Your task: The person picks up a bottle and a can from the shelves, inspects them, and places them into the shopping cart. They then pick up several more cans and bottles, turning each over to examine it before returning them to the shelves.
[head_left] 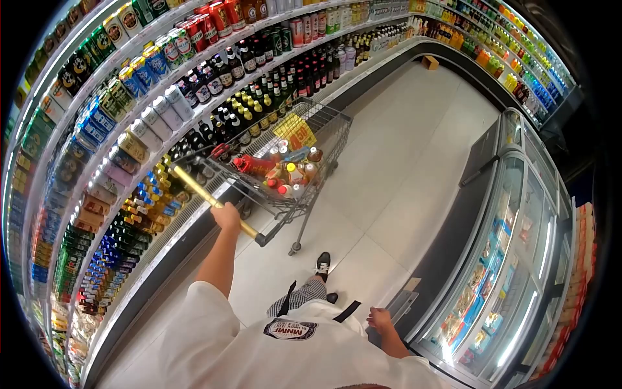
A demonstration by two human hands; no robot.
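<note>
My left hand (225,215) is closed around the yellow handle (197,188) of a wire shopping cart (330,139). Bottles with red, white and yellow caps (291,176) lie heaped in the cart, beside a red item (251,165) whose kind I cannot make out. A yellow price sign (295,131) with red figures shows at the cart's far side. Low beside my body, my right hand (380,318) has its fingers curled in and nothing visible in them. It is close to the freezer's dark side, apparently not touching it.
Shelves of cans and bottles (223,68) curve along the left and far end. A glass-topped freezer (499,259) with packaged goods lines the right. Pale floor tiles (402,175) run between them. A small brown box (429,63) sits at the far corner.
</note>
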